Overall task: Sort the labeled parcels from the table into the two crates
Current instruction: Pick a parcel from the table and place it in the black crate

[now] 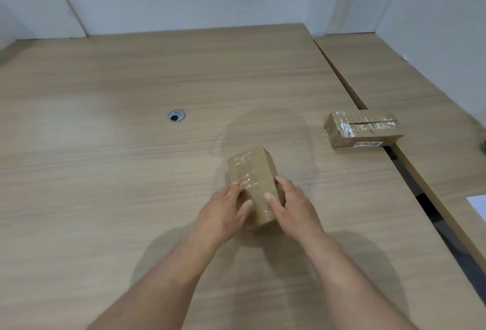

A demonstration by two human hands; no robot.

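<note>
A taped brown cardboard parcel (251, 172) is in the middle of the wooden table (105, 172), held between both hands. My left hand (223, 214) grips its left side, thumb on top. My right hand (292, 208) grips its right side, fingers wrapped around the edge. Its near end is hidden by the hands. A second taped parcel (364, 129) with a white label on its front face lies at the table's right edge. No crate is in view.
A round cable hole (176, 115) sits in the table left of centre. A dark gap (426, 198) separates this table from a second wooden desk (394, 74) on the right. White walls stand behind both.
</note>
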